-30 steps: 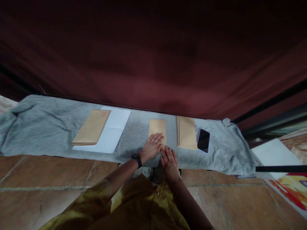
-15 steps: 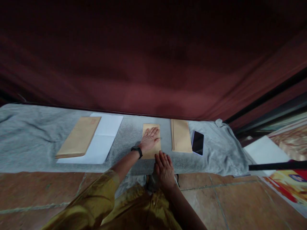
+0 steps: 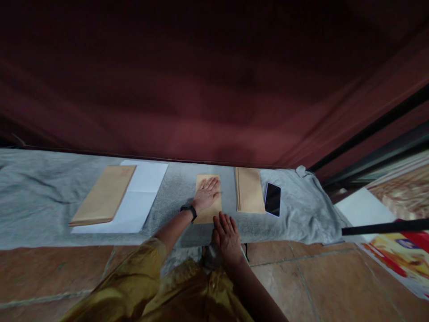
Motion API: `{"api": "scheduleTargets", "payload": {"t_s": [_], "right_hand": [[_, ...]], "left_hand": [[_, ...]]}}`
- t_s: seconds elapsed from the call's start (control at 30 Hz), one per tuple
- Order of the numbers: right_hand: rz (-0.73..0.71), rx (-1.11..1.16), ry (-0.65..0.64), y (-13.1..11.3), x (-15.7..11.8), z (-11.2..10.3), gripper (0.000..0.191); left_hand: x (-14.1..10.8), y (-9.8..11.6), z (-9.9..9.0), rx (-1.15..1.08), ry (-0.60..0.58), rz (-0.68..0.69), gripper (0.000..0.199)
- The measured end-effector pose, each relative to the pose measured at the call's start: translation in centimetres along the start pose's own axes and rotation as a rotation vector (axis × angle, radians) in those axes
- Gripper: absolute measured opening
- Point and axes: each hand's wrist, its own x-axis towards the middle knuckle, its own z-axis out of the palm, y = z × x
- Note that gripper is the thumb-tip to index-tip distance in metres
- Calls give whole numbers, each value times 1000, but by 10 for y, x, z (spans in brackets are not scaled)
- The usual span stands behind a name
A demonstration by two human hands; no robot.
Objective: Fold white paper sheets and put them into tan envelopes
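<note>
A brown paper envelope (image 3: 203, 218) lies upright in front of me on the grey cloth. My left hand (image 3: 207, 195) rests flat on it, fingers stretched out and slightly spread, a dark watch on the wrist. At the envelope's lower right corner is my right hand (image 3: 228, 237), palm down with fingers extended, close to the cloth's front edge. Whether its fingertips touch the paper I cannot tell. To the right lies a small stack of brown envelopes (image 3: 250, 190). Another brown envelope stack (image 3: 103, 194) sits at the left, partly covering white paper sheets (image 3: 142, 201).
The grey cloth (image 3: 181, 188) covers a long narrow surface against a dark red wall (image 3: 201, 112). A smartphone (image 3: 272, 200) lies right of the envelopes. Beyond the right end are a white sheet (image 3: 365, 208), a black bar (image 3: 385, 226) and a colourful printed package (image 3: 402, 255). Tiled floor (image 3: 321, 277) shows below.
The camera view has turned slightly to the right, so everything sits a little further left. My left hand stays pressed on the envelope; my right hand keeps about the same place.
</note>
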Motion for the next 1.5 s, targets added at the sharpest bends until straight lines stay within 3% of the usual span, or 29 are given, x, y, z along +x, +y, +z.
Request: {"api": "scheduleTargets", "payload": {"t_s": [0.5, 0.83, 1.07, 1.5], "right_hand": [[-12, -20, 3, 4, -3, 7, 51], [-32, -22, 18, 8, -7, 13, 51], [-49, -33, 38, 7, -7, 13, 51], [-23, -32, -15, 5, -10, 15, 51]], "left_hand": [[-71, 16, -4, 14, -30, 211, 54], [-117, 26, -23, 10, -42, 271, 52], [-128, 35, -31, 158, -111, 263, 46], [-136, 36, -24, 184, -24, 293, 47]]}}
